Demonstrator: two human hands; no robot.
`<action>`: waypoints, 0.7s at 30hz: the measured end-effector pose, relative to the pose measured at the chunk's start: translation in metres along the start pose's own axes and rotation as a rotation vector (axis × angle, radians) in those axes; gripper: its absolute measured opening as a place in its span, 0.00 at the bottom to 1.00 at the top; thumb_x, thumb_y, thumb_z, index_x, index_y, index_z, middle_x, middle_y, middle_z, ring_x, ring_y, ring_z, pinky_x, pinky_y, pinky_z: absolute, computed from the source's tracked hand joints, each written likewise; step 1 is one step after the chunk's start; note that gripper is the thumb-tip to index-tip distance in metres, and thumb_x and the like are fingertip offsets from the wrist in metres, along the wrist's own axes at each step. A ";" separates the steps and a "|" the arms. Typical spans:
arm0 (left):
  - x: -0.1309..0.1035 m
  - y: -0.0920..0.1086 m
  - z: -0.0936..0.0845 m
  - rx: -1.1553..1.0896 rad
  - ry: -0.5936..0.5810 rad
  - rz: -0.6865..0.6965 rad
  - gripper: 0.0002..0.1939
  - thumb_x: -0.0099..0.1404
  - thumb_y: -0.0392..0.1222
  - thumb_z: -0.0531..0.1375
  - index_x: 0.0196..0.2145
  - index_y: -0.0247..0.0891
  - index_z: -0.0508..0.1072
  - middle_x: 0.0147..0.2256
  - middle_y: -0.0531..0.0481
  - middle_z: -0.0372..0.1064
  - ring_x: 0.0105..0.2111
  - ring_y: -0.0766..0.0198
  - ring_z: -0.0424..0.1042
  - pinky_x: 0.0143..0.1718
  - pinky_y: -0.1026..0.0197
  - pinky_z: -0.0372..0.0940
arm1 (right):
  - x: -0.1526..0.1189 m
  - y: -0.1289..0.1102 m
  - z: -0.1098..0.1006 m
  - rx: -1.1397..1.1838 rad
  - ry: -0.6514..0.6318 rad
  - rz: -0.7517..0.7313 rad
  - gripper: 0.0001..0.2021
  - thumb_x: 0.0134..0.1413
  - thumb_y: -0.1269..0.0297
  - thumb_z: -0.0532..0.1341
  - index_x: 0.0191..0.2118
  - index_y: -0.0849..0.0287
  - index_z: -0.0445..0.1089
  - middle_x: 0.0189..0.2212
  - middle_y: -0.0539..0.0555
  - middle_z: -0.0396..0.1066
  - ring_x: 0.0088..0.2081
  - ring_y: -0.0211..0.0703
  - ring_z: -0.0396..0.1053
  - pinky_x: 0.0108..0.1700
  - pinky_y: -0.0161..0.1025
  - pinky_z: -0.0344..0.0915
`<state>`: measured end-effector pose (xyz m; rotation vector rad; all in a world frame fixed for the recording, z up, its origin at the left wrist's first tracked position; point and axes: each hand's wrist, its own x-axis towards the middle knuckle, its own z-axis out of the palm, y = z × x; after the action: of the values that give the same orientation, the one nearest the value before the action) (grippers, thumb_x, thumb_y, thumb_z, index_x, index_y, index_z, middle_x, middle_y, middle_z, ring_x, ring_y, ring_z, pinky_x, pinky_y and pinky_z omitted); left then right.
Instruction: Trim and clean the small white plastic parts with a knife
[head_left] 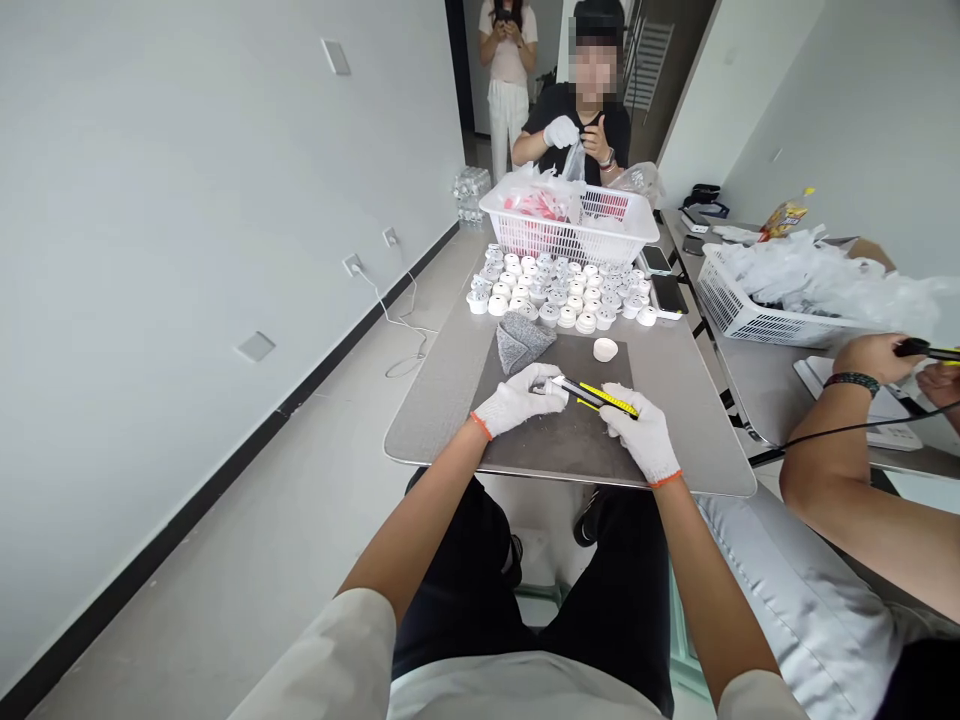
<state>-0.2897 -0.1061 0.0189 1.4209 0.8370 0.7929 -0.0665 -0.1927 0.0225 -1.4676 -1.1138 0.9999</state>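
Observation:
My left hand (523,398), in a white knitted glove with an orange cuff, is closed around a small white plastic part (556,390). In my right hand (640,428), gloved the same way, is a yellow and black utility knife (607,399). Its front end points left and meets the white part; the exact contact is too small to make out. Both hands are just above a dark mat (555,450). Beyond them on the mat lie a grey cloth (523,342) and one round white piece (605,349).
Rows of round white parts (574,300) cover the table's far half, before a white basket (570,238) of bags. Two phones (667,295) lie at the right edge. A co-worker (574,120) sits opposite; another person's arm (847,440) reaches in at right, near a second basket (757,310).

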 end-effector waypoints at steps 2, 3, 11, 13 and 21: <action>0.000 -0.002 -0.001 0.018 -0.006 -0.011 0.32 0.52 0.42 0.72 0.55 0.37 0.72 0.37 0.51 0.72 0.36 0.67 0.70 0.43 0.60 0.68 | 0.000 0.000 0.000 -0.011 -0.014 -0.021 0.26 0.47 0.57 0.70 0.54 0.58 0.76 0.56 0.57 0.70 0.26 0.28 0.64 0.25 0.31 0.63; 0.001 -0.003 -0.002 0.033 -0.009 -0.015 0.33 0.51 0.42 0.72 0.55 0.38 0.73 0.39 0.51 0.73 0.37 0.66 0.70 0.45 0.59 0.68 | 0.000 0.001 0.000 -0.018 -0.007 -0.021 0.26 0.48 0.58 0.70 0.54 0.58 0.76 0.55 0.57 0.71 0.26 0.28 0.64 0.25 0.30 0.63; 0.003 -0.008 -0.004 -0.096 -0.071 0.017 0.35 0.51 0.35 0.71 0.58 0.40 0.72 0.43 0.48 0.75 0.40 0.64 0.73 0.44 0.59 0.68 | 0.004 0.011 -0.001 -0.015 0.009 0.011 0.30 0.47 0.56 0.71 0.57 0.58 0.75 0.47 0.57 0.74 0.24 0.29 0.62 0.21 0.29 0.56; 0.003 -0.007 -0.004 -0.080 -0.060 0.019 0.35 0.52 0.35 0.71 0.58 0.40 0.72 0.40 0.50 0.74 0.38 0.66 0.72 0.43 0.61 0.67 | 0.005 0.012 -0.002 -0.012 0.019 0.015 0.29 0.48 0.56 0.71 0.58 0.57 0.74 0.47 0.57 0.75 0.24 0.29 0.62 0.21 0.29 0.55; 0.001 -0.006 0.002 -0.089 0.000 0.042 0.23 0.56 0.43 0.70 0.49 0.38 0.74 0.32 0.54 0.68 0.32 0.69 0.66 0.37 0.62 0.64 | 0.006 0.014 -0.002 -0.015 -0.004 -0.018 0.28 0.48 0.56 0.71 0.56 0.57 0.75 0.51 0.58 0.73 0.25 0.29 0.63 0.22 0.30 0.57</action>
<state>-0.2880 -0.1060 0.0132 1.3636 0.7651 0.8518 -0.0611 -0.1887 0.0091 -1.4663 -1.1378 0.9845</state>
